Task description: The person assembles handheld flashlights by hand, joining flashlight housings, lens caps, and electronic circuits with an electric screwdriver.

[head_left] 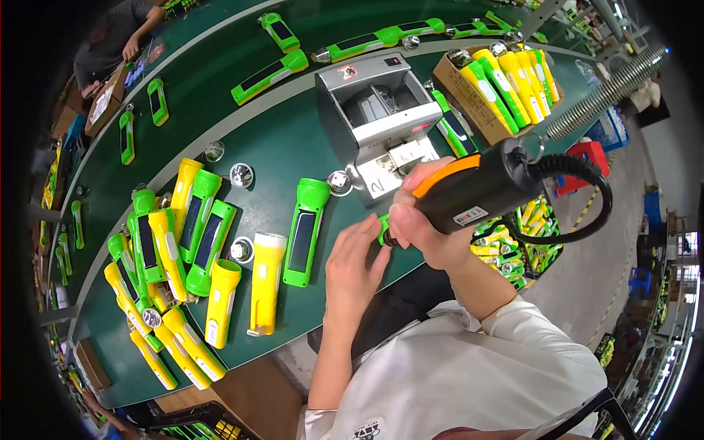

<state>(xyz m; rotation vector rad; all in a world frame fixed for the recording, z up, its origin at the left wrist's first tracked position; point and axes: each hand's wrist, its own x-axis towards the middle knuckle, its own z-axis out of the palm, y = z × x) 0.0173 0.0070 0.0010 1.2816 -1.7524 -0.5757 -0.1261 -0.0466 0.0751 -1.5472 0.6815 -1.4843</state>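
Observation:
My right hand point(433, 238) is wrapped round a black electric screwdriver point(469, 192) with an orange lever, held tilted with its tip toward my left hand. My left hand point(353, 265) pinches a small green flashlight part point(383, 229) against that tip. Most of this part is hidden by my fingers, so I cannot tell its full shape. Just beyond my hands stands a grey metal screw feeder point(374, 121). To the left, a green flashlight body point(304, 231) with a dark panel lies beside a yellow flashlight point(267, 282).
A coil spring point(605, 92) and a black cable point(605, 213) run from the screwdriver. Several flashlights point(165, 249) pile up at left. A cardboard box point(469, 99) of flashlights stands back right. Loose reflectors point(241, 174) dot the green table. A person's arm point(139, 37) shows far left.

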